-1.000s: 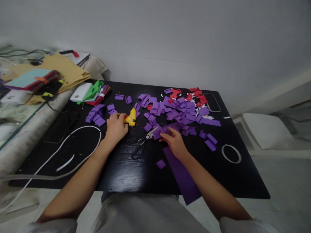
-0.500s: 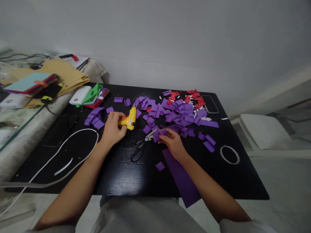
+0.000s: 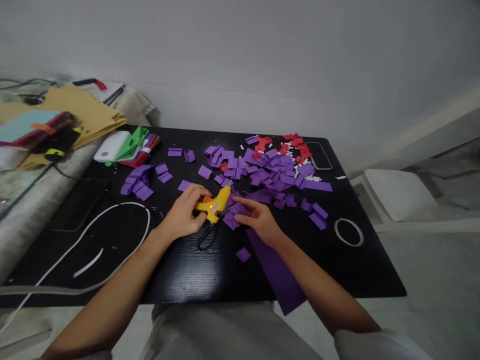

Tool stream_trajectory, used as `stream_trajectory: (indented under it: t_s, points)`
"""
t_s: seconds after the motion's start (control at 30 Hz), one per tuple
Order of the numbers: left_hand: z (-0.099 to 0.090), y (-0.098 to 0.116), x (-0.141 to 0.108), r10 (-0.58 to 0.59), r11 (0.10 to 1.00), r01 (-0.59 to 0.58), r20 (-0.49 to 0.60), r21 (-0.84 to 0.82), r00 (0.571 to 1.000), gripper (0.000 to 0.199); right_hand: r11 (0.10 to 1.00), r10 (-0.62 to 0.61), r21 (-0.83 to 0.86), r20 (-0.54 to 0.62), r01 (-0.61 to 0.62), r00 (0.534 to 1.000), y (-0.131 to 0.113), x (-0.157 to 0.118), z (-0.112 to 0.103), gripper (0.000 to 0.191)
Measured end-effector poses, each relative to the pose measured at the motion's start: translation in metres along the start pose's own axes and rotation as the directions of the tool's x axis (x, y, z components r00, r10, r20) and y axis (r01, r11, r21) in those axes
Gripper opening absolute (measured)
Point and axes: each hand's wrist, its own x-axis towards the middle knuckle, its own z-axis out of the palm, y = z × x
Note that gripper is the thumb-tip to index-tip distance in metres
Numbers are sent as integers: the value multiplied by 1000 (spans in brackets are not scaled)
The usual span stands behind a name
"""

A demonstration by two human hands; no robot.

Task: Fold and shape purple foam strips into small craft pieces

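My left hand (image 3: 187, 211) is closed around the handle of a yellow hot glue gun (image 3: 218, 205), its nozzle tilted up to the right and a small orange light glowing on its body. Between the fingers and thumb of my right hand (image 3: 260, 220) is a folded purple paper piece (image 3: 234, 216), close beside the glue gun. Scissors (image 3: 207, 237) with black handles lie beneath the two, mostly covered by them. A long purple paper strip (image 3: 277, 272) runs under my right wrist and over the table's front edge. A small purple square (image 3: 243, 254) lies in front of my hands.
A heap of folded purple pieces (image 3: 273, 170) covers the table's back middle, with red scraps (image 3: 298, 145) behind. At left lie purple pieces (image 3: 138, 182), bundled coloured sheets (image 3: 135, 147) and a looping white cable (image 3: 80, 239). A white ring (image 3: 349, 232) sits at right.
My left hand has brought the glue gun right and down, up to the paper piece in my right hand. The scissors are now more covered. The view has shifted slightly.
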Motion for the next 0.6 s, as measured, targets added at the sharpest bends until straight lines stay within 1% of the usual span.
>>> stream_trajectory:
  t_s: [0.07,0.13,0.23,0.33,0.4,0.47,0.53,0.6]
  points:
    - [-2,1,1,-47,996,46,-9,-79,999,41,1000,3,-15,-5,-3,1000,0,0,-1,55]
    - [-4,2,3,-144,967,138,-9,-215,990,34,999,-5,-37,-39,3,999,-1,1,-2,55]
    - [-7,5,6,-311,872,268,-41,-409,950,34,996,-41,-89,-126,30,991,-2,3,-4,55]
    - [-7,8,9,-396,818,307,-89,-486,914,37,986,-136,-121,-214,112,967,-2,3,-4,50]
    - [-6,9,8,-416,814,323,-96,-484,904,42,979,-189,-125,-266,161,945,-3,3,-3,46]
    - [-4,9,6,-418,825,333,-97,-458,903,43,976,-211,-124,-304,181,929,-3,4,-3,44]
    - [-4,10,3,-384,850,319,-77,-420,920,40,974,-223,-121,-324,193,919,-3,5,-3,42]
    - [-5,10,1,-321,884,285,-37,-369,946,35,973,-228,-116,-322,201,919,-3,5,-4,39]
